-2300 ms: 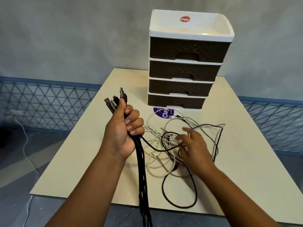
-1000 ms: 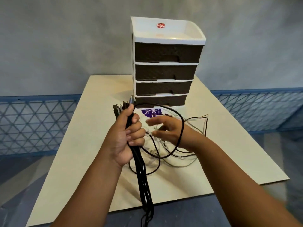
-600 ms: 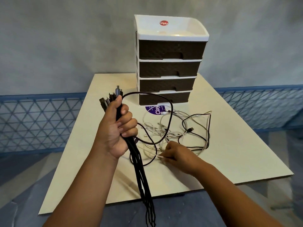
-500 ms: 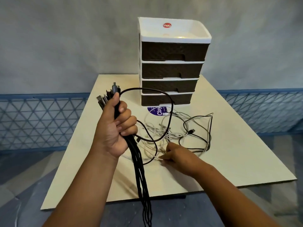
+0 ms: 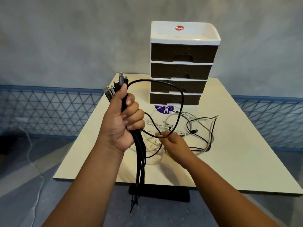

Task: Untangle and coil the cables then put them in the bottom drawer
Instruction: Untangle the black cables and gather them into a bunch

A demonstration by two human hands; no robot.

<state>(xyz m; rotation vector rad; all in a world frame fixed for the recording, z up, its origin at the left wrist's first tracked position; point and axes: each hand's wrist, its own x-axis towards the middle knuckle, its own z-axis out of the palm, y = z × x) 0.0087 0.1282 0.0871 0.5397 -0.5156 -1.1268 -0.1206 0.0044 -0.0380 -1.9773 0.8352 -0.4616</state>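
My left hand (image 5: 120,126) is fisted round a bundle of black cables (image 5: 140,161); my right hand (image 5: 174,145) pinches a thin black cable (image 5: 178,118).

My left fingers (image 5: 134,115) are curled tight on the bundle, thumb up along it, plugs (image 5: 117,86) sticking out above the fist and the lengths hanging below the table (image 5: 229,161) edge. My right fingertips close on the thin cable, which loops up to the plugs in my left hand. Just past my right hand lies a tangle of white and black cables (image 5: 193,128) on the table. Behind it stands a four-drawer unit (image 5: 183,63), every drawer closed, bottom drawer (image 5: 173,99) nearest the tangle. A red sticker (image 5: 179,28) on top reads "Uniplus"; a purple label (image 5: 164,109) at its foot reads "Clay".
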